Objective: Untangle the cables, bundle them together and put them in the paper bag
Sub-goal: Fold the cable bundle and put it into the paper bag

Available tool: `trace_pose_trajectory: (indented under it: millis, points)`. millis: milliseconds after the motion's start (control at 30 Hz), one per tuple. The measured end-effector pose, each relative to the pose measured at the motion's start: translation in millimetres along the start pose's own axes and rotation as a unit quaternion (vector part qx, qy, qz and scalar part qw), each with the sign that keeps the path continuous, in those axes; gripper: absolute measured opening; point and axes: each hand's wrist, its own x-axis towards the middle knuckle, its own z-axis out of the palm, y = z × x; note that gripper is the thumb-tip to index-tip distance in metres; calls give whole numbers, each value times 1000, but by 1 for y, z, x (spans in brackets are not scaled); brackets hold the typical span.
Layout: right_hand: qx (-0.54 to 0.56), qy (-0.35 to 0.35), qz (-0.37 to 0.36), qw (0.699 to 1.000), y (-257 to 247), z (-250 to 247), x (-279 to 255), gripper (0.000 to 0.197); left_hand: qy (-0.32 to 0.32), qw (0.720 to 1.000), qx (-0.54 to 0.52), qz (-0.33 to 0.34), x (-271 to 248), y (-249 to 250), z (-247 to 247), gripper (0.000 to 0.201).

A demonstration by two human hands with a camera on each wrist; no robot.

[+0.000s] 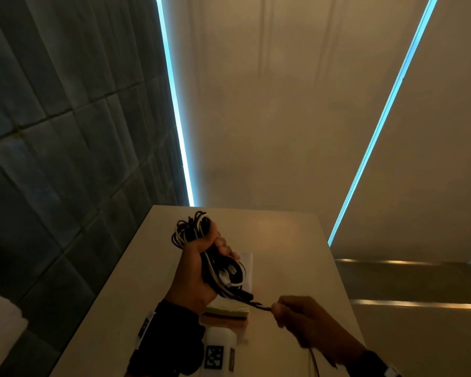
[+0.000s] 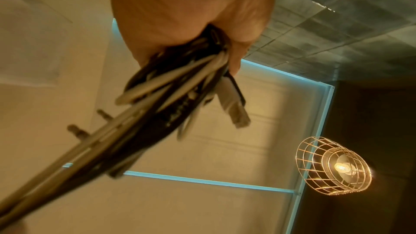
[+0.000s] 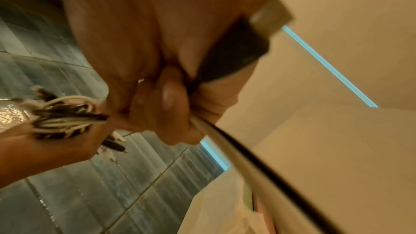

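My left hand (image 1: 199,263) grips a coiled bundle of black and white cables (image 1: 192,231) above the table, with loops sticking out past the fingers and connectors hanging by the palm. In the left wrist view the cable bundle (image 2: 180,84) runs out of my fist, and a grey plug (image 2: 234,108) dangles from it. My right hand (image 1: 297,312) pinches the twisted loose ends (image 1: 259,305) that stretch from the bundle. In the right wrist view its fingers (image 3: 171,93) curl round the strands (image 3: 225,140) and a black plug (image 3: 234,49). The paper bag (image 1: 246,263) lies flat, partly hidden beneath my hands.
The pale table (image 1: 291,238) reaches to a beige wall with blue light strips (image 1: 174,104). Dark tiles (image 1: 52,118) cover the left wall. A white marker block (image 1: 219,352) sits at my left wrist. A wire-cage lamp (image 2: 335,166) hangs overhead.
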Motion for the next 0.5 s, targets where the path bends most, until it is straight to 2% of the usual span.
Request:
trace_pose_trajectory:
  millis: [100,167,267,333,367,500]
  points:
    - [-80,23,-42,996,-10,-17,11,29,-66,993,30,-93,-11,-6,-1,17]
    - [-127,38,-82,988,-22,-24,17,28,-101,985,52,-132,-19,-11,-1,24]
    - [-183,58,-135,972,-41,-31,26,28,-89,976,150,-128,-29,-19,2,26]
    - [-224,53,-156,960,-54,-32,30,21,-63,970,205,-115,-31,-23,1,42]
    - [-242,43,-165,955,-60,-31,32,19,-69,968,212,-113,-32,-24,3,43]
    - [-240,-15,-173,955,-84,-32,30,13,-120,954,230,-150,-38,-21,10,22]
